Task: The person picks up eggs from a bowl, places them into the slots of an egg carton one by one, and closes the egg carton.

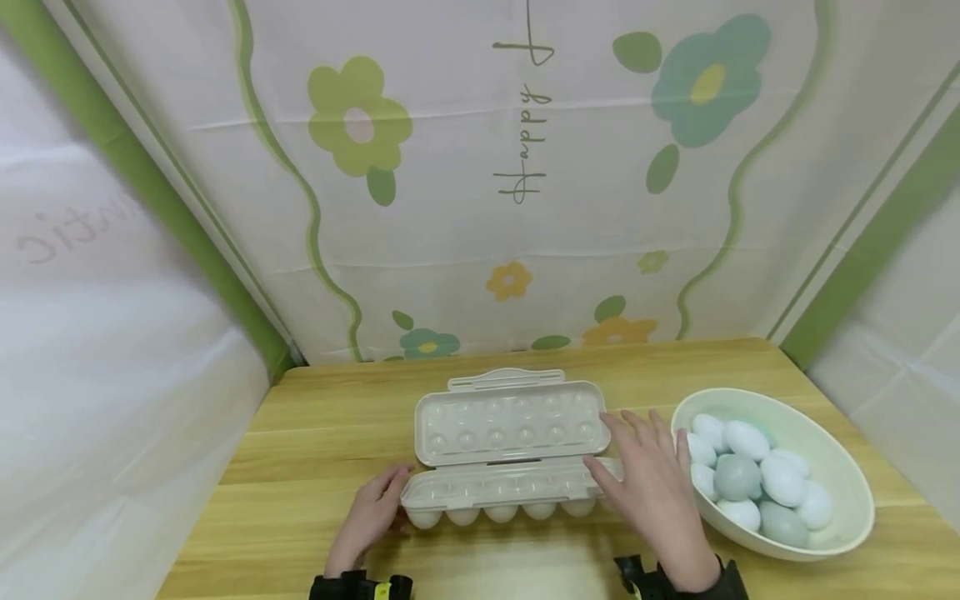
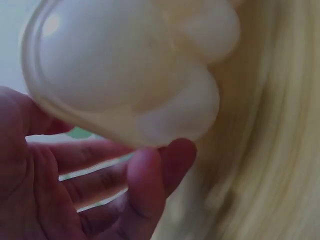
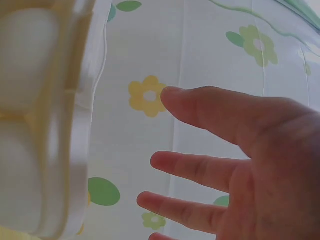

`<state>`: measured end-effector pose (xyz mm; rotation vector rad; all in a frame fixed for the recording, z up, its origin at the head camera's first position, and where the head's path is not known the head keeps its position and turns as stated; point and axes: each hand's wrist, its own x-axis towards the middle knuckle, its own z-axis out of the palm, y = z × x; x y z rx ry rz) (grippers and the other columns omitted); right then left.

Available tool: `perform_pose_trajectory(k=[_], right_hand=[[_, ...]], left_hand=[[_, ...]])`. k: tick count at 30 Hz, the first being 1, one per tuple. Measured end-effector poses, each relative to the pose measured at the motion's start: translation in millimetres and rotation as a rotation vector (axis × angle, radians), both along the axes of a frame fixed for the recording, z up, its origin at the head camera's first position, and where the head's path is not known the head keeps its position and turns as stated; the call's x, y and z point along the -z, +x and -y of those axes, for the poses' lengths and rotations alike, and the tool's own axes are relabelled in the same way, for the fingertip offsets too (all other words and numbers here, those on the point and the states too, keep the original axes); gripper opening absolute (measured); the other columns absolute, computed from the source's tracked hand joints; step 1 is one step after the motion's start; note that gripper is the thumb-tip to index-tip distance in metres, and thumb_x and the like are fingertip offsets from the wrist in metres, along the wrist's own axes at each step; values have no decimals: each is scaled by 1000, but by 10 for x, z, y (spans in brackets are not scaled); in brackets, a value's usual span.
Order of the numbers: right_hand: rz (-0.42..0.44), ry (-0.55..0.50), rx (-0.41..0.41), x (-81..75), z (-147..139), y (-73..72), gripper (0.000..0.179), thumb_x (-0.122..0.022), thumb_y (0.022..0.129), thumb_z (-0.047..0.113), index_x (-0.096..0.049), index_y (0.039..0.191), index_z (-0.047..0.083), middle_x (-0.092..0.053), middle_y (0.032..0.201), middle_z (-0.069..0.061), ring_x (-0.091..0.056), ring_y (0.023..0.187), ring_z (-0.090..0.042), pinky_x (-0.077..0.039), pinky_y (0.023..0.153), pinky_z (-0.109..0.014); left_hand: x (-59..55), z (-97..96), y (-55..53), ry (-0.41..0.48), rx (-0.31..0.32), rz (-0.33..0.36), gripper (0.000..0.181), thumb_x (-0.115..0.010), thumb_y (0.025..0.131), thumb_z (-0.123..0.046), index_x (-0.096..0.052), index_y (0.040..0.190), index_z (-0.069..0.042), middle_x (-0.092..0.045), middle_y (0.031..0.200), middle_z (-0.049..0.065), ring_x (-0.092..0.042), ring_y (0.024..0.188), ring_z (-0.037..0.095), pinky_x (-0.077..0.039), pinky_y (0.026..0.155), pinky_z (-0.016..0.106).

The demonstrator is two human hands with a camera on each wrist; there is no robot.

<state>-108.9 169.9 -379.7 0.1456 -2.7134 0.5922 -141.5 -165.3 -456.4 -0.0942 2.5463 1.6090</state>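
Note:
A clear plastic egg box (image 1: 504,492) is on the wooden table, its hinged lid (image 1: 510,423) lying back on the far side. Pale rounded egg shapes show below the front rim. At the box's left end, my left hand (image 1: 371,508) grips the corner; in the left wrist view, its fingertips (image 2: 181,150) are curled up against the rounded underside. By the right end, my right hand (image 1: 651,483) has its fingers spread and holds nothing. The right wrist view shows its thumb (image 3: 200,107) and fingers apart from the box's edge (image 3: 75,125).
A pale green bowl (image 1: 847,525) on the right contains several white and grey-green eggs (image 1: 738,477), close beside my right hand. Behind the table (image 1: 300,467) hangs a white curtain (image 1: 450,208) with printed flowers. White fabric walls rise on both sides.

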Motion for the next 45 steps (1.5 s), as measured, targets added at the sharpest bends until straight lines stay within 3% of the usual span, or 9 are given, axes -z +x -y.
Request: perform_pose_trajectory(k=[4, 8, 17, 23, 30, 37, 45], right_hand=[[14, 6, 10, -29, -23, 2, 53, -68, 79, 34, -55, 122, 6, -51, 126, -29, -27, 124, -53, -10, 98, -73], [20, 12, 15, -43, -37, 9, 53, -67, 80, 34, -54, 123, 7, -51, 126, -29, -27, 124, -53, -10, 98, -74], [33, 4, 4, -56, -52, 30, 49, -66, 81, 33, -56, 121, 7, -58, 120, -24, -36, 119, -50, -14, 96, -73], [44, 2, -23, -54, -65, 44, 45, -64, 83, 31, -57, 120, 7, -60, 118, -23, -42, 116, -44, -20, 95, -72], [0, -16, -53, -43, -77, 59, 43, -65, 83, 29, -57, 119, 6, -61, 116, -22, -46, 112, -43, -30, 91, -68], [-28, -27, -73, -40, -65, 72, 43, -67, 81, 27, -59, 117, 5, -64, 113, -19, -52, 107, -40, -37, 89, -60], [-44, -18, -74, -41, -74, 97, 43, -68, 80, 27, -59, 116, 4, -65, 110, -20, -54, 104, -40, -39, 87, -58]], left_hand=[[55, 36, -34, 162, 1, 73, 39, -47, 96, -21, -50, 126, 3, -62, 91, 14, -57, 55, 18, -51, 50, 32], [90, 87, -38, 263, 16, 131, 43, -48, 95, -22, -45, 129, 4, -61, 92, 9, -59, 62, 17, -52, 56, 30], [59, 161, 3, 476, 139, 204, 53, -48, 95, -16, -28, 138, 7, -59, 116, 16, -64, 82, 18, -53, 65, 29], [40, 188, 25, 481, 198, 206, 58, -51, 93, -15, -24, 140, 5, -44, 133, 28, -60, 94, 21, -52, 72, 31], [81, 229, 60, 484, 278, 216, 63, -52, 92, -10, -17, 141, 7, -33, 137, 32, -58, 98, 23, -53, 76, 31], [92, 244, 110, 442, 300, 195, 64, -54, 90, -9, -19, 140, 10, -22, 142, 36, -59, 97, 23, -53, 77, 32], [113, 225, 127, 431, 311, 166, 62, -56, 88, -7, -24, 139, 10, -21, 144, 36, -58, 98, 23, -53, 77, 32]])
